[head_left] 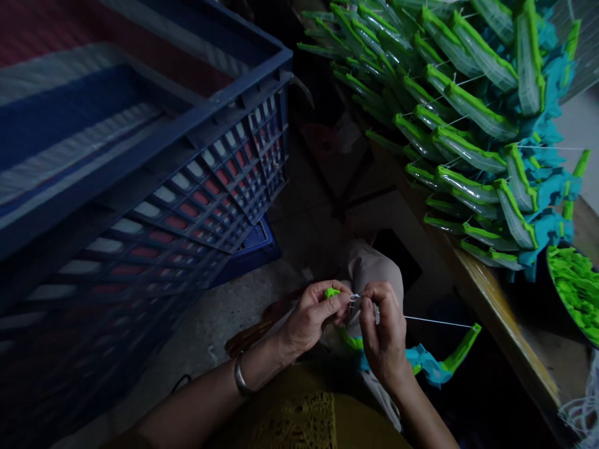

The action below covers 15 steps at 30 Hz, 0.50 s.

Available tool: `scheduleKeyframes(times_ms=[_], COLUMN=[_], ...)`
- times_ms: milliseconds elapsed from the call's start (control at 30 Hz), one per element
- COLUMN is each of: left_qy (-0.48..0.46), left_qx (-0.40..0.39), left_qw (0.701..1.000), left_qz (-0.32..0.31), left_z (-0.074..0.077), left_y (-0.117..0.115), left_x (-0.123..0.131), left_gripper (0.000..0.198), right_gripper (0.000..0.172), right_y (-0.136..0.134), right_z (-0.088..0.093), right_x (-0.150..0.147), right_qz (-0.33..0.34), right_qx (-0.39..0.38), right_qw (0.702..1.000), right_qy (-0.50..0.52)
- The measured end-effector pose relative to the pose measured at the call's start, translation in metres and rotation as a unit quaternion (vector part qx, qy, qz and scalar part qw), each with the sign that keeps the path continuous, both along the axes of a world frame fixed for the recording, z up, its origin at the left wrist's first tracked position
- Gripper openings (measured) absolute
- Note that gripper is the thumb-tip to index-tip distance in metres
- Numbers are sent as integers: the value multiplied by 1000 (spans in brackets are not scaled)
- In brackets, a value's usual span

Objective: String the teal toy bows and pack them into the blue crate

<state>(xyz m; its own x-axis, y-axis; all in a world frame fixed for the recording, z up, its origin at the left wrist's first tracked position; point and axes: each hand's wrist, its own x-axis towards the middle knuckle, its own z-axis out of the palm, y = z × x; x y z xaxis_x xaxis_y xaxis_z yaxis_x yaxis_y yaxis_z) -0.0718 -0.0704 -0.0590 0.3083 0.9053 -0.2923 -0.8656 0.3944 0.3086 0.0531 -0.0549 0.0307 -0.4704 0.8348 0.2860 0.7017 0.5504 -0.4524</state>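
Note:
My left hand (pixel 311 318) pinches the green tip (pixel 332 292) of a toy bow that lies across my lap. My right hand (pixel 384 330) is closed next to it, fingers pinching a white string (pixel 435 322) at that tip. The string runs taut to the right, to the bow's other green tip (pixel 463 349). The bow's teal middle grip (pixel 428 365) shows just right of my right wrist. A metal bangle (pixel 239 374) circles my left wrist.
A large blue plastic crate (pixel 187 143) fills the left side, above a concrete floor. On the wooden table (pixel 491 299) to the right lies a heap of green-and-teal toy bows (pixel 468 106). A dark bowl of small green pieces (pixel 575 287) stands at the far right.

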Motion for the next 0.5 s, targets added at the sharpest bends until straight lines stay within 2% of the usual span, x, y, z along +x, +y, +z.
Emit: scheduleKeyframes(times_ms=[100,233,500], left_qy=[6,6,50], left_qx=[-21,-58,16], left_qw=[1000,998,999], left_qz=[-10,-31,-10], left_z=[0,0,2], left_y=[-1,-2,-3], left_x=[0,-1,-2], left_gripper=[53,62,53], right_gripper=[15,19,7], right_y=[0,6,16], right_z=[2,6,20], right_x=[0,3,8], right_qz=[21,81,101], right_qx=[-35,-60,-55], right_qw=[999,995,992], right_qy=[11,-24,-45])
